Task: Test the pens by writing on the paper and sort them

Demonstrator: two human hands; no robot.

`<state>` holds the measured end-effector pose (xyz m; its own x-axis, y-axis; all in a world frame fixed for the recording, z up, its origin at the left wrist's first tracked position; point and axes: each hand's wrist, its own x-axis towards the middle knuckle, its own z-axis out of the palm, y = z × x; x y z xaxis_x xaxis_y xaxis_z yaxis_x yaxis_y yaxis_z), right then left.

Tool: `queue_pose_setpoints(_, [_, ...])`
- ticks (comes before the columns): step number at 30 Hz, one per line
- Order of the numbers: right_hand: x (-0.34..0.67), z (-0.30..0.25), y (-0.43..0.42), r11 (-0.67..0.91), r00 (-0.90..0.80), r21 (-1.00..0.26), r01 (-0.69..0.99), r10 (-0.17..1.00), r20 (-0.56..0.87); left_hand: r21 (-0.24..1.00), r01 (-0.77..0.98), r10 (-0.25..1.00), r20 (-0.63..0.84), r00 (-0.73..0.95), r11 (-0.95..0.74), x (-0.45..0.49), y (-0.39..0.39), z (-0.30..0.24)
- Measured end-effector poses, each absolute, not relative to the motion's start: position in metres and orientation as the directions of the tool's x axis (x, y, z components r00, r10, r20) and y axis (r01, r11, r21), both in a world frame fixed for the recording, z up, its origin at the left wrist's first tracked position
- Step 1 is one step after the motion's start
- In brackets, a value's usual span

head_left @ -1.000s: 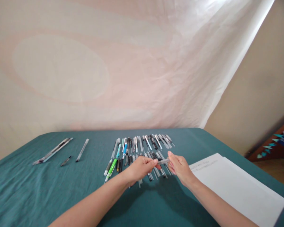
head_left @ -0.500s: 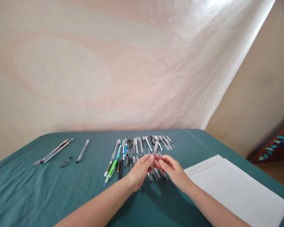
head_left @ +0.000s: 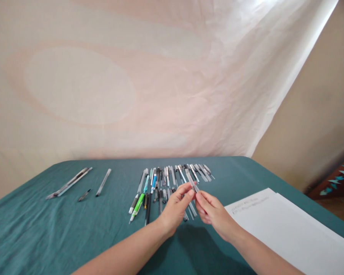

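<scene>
Clear plastic makes up the slender, straight pen (head_left: 190, 178) that sits between the two hands, in front of the person and over the near part of two rows of mostly clear and black pens (head_left: 172, 175). Its long axis runs from the near right to the far left, so the far end points away from both hands. The left hand (head_left: 176, 206) pinches it from the left, fingertips bunched around its middle; the right hand (head_left: 213, 214) has thumb and forefinger closed on its near end. The two sets of fingertips nearly meet, and neither hand is clearly nearer the pen.

To the right of the right hand lie white paper sheets (head_left: 295, 236) on the dark green cloth (head_left: 68, 236), their handwriting too blurred to read.

The fingers cover the pen's near part, so whether a cap or tip is there cannot be told. The left hand and forearm hide part of the near row, and the paper is cut off at the right edge.
</scene>
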<state>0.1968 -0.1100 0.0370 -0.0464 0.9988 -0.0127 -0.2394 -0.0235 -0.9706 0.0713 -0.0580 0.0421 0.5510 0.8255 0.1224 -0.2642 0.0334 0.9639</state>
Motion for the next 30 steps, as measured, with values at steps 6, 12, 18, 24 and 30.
queue_pose_setpoints(6, [0.208, 0.043, -0.110, -0.260, -0.281, -0.886, -0.383, 0.947, -0.157, 0.939, -0.335, 0.834, 0.120, 0.539, 0.082, 0.061, -0.037, 0.052])
queue_pose_setpoints(12, [0.223, 0.042, -0.110, -0.546, -0.585, -0.723, -0.423, 0.774, -0.242, 0.876, -0.426, 0.755, 0.120, 0.645, 0.225, 0.057, -0.038, 0.054])
queue_pose_setpoints(18, [0.227, 0.036, -0.109, -0.574, -0.634, -0.681, -0.455, 0.746, -0.204, 0.820, -0.493, 0.734, 0.141, 0.665, 0.289, 0.058, -0.043, 0.057])
queue_pose_setpoints(24, [0.215, 0.034, -0.106, -0.398, -0.460, -0.756, -0.519, 0.876, -0.145, 0.784, -0.556, 0.825, 0.103, 0.556, 0.277, 0.064, -0.041, 0.051])
queue_pose_setpoints(30, [0.215, 0.036, -0.091, -0.204, -0.280, -0.900, -0.384, 0.955, -0.098, 0.746, -0.607, 0.890, 0.044, 0.453, 0.273, 0.080, -0.027, 0.053])
